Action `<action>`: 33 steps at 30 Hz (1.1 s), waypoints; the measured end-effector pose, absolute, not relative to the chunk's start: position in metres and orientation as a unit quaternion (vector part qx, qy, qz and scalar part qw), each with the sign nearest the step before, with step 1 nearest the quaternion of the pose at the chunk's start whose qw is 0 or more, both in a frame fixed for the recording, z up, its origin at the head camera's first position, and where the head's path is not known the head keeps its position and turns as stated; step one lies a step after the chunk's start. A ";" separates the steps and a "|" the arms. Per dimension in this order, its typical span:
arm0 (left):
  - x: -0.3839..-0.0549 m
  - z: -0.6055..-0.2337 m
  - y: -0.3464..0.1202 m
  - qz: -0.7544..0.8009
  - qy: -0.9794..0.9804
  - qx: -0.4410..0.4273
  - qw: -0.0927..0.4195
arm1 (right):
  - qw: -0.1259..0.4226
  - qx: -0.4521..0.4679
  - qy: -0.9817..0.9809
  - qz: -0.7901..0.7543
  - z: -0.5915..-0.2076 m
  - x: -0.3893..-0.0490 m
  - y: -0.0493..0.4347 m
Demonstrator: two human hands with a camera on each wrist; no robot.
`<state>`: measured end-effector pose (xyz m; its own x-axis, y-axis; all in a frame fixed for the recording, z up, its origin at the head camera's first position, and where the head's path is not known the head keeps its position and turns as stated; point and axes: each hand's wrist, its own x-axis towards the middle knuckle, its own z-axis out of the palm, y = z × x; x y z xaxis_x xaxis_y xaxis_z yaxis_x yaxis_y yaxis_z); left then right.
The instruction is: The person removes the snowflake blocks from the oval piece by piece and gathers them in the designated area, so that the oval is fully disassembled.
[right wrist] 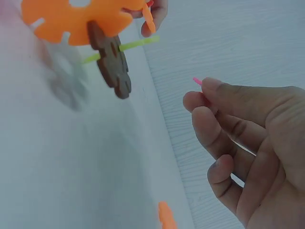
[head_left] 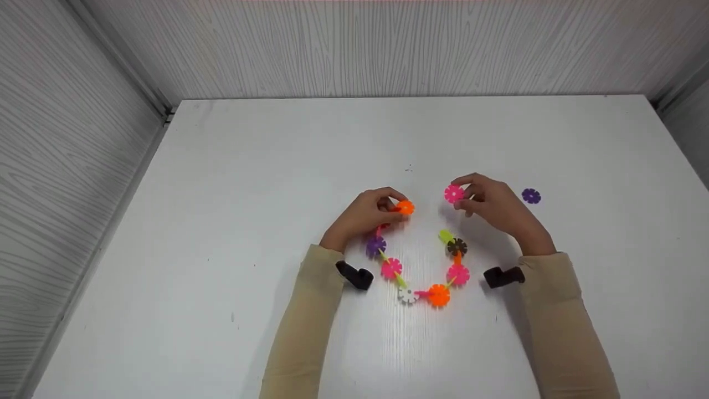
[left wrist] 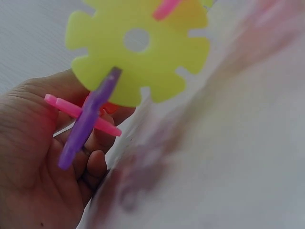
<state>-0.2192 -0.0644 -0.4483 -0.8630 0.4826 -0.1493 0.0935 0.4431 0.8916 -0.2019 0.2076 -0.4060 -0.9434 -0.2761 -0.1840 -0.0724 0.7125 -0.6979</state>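
Note:
A U-shaped chain of notched plastic discs (head_left: 391, 268) in pink, yellow, purple, white, orange and brown lies between my forearms. My left hand (head_left: 368, 213) grips the chain's left end, where an orange disc (head_left: 406, 207) stands out past the fingertips. Below that hand, the left wrist view has a yellow disc (left wrist: 133, 52) and a purple disc (left wrist: 86, 124) slotted together. Between thumb and fingertips, my right hand (head_left: 490, 202) pinches a loose pink disc (head_left: 453, 194), apart from the chain. A brown disc (head_left: 457, 246) and a yellow-green disc (head_left: 445, 236) form the chain's right end.
One purple disc (head_left: 531, 195) lies alone on the white table (head_left: 266, 166), right of my right hand. Pale wood-grain panels (head_left: 354, 50) rise behind the table and at its sides. Black wrist mounts (head_left: 354, 275) sit at both cuffs.

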 end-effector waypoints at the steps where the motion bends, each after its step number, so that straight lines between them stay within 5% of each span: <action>1: -0.219 -0.448 -0.065 0.497 0.827 0.174 0.196 | 0.138 -0.092 0.916 -0.366 -0.406 -0.202 0.209; 15: -0.221 -0.447 -0.065 0.499 0.824 0.169 0.209 | 0.107 -0.087 0.926 -0.351 -0.416 -0.206 0.228; 33: -0.220 -0.450 -0.065 0.491 0.830 0.166 0.205 | 0.157 -0.053 0.932 -0.322 -0.425 -0.208 0.235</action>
